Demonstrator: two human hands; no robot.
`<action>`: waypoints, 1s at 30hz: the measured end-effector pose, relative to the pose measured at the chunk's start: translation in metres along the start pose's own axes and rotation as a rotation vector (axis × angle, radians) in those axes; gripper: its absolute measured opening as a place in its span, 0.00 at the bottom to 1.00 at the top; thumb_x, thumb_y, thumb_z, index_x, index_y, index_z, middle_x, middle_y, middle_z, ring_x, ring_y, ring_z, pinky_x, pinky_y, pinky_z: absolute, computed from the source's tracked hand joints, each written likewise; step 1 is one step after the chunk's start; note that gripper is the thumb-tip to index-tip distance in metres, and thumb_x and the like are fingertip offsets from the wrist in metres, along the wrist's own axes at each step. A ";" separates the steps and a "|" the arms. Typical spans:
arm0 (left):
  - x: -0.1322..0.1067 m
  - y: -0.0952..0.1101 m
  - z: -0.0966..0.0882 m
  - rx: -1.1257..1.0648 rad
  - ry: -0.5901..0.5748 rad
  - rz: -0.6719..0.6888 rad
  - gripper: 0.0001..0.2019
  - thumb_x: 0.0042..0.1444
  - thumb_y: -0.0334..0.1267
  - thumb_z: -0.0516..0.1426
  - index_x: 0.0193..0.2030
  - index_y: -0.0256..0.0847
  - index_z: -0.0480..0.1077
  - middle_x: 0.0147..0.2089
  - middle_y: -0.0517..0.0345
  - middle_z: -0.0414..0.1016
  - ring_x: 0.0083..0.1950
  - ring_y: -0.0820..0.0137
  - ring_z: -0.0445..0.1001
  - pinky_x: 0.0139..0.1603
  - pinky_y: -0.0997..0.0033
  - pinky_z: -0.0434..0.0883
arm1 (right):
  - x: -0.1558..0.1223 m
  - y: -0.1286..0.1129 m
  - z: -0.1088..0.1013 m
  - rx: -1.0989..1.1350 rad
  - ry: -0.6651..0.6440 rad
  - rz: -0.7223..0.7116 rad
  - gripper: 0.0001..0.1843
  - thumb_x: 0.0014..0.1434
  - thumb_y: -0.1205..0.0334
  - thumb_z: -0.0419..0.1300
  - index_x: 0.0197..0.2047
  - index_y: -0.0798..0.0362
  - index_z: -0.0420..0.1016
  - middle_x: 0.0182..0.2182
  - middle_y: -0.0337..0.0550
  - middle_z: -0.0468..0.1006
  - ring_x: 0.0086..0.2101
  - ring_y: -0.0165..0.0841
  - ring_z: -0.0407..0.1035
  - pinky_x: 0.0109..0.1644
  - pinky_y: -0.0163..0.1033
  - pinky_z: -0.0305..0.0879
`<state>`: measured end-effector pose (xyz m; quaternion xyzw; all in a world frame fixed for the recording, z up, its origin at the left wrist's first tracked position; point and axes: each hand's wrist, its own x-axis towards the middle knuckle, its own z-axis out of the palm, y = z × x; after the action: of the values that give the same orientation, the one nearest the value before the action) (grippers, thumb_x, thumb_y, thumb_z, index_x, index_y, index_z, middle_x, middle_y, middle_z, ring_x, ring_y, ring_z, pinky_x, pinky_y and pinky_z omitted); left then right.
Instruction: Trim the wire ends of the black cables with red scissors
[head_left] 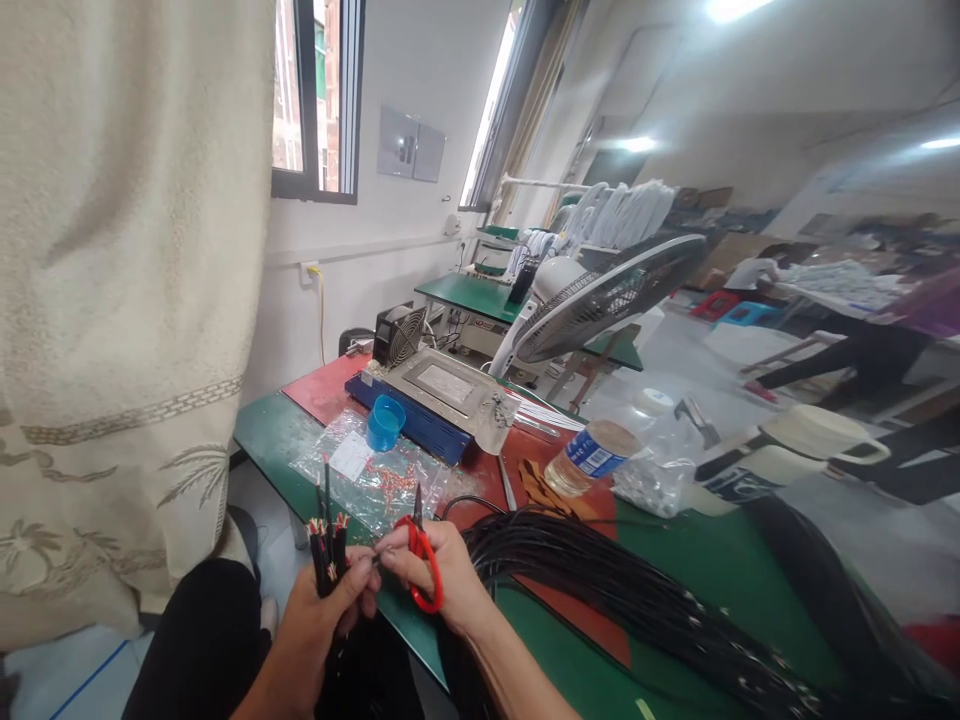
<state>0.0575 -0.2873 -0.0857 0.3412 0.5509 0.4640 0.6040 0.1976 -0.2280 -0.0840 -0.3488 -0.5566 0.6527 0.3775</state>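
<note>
My left hand (324, 608) is closed round a bunch of black cables (327, 550) held upright, their stripped ends showing red, white and coloured wires at the top. My right hand (439, 575) grips red-handled scissors (421, 565), blades pointing up, with its fingertips pinched against the left hand's fingers on a thin wire. Both hands are at the near edge of a green table (720, 570). A large bundle of black cables (637, 610) lies on the table to the right of my right hand.
A clear plastic bag of small parts (375, 475), a blue cup (385, 422), a grey machine on a blue base (439, 390), a bottle lying on its side (589, 455) and a desk fan (600, 300) stand behind. A cream curtain (120, 300) hangs left. A person bends over a bench far right.
</note>
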 end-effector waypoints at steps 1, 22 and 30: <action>0.000 0.001 0.000 0.009 0.002 -0.005 0.17 0.48 0.49 0.55 0.32 0.35 0.69 0.23 0.60 0.68 0.20 0.84 0.55 0.21 0.78 0.49 | 0.000 0.000 0.001 -0.047 0.039 -0.058 0.17 0.44 0.49 0.65 0.28 0.56 0.77 0.16 0.37 0.67 0.18 0.25 0.58 0.22 0.31 0.54; 0.019 0.009 -0.004 -0.170 0.251 -0.002 0.21 0.43 0.48 0.59 0.41 0.35 0.68 0.20 0.70 0.52 0.19 0.86 0.47 0.20 0.81 0.45 | -0.002 -0.015 -0.011 -0.815 -0.071 -0.100 0.15 0.51 0.51 0.59 0.26 0.54 0.65 0.25 0.35 0.64 0.27 0.27 0.57 0.30 0.30 0.52; 0.023 0.012 -0.001 -0.079 0.258 -0.024 0.24 0.40 0.49 0.60 0.40 0.32 0.69 0.19 0.70 0.51 0.20 0.86 0.48 0.21 0.81 0.45 | -0.003 -0.006 -0.006 -0.934 -0.091 -0.088 0.22 0.56 0.50 0.53 0.19 0.54 0.55 0.19 0.33 0.58 0.22 0.24 0.53 0.26 0.30 0.44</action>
<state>0.0536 -0.2615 -0.0826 0.2481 0.6093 0.5181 0.5466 0.2050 -0.2276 -0.0792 -0.4284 -0.8210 0.3303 0.1827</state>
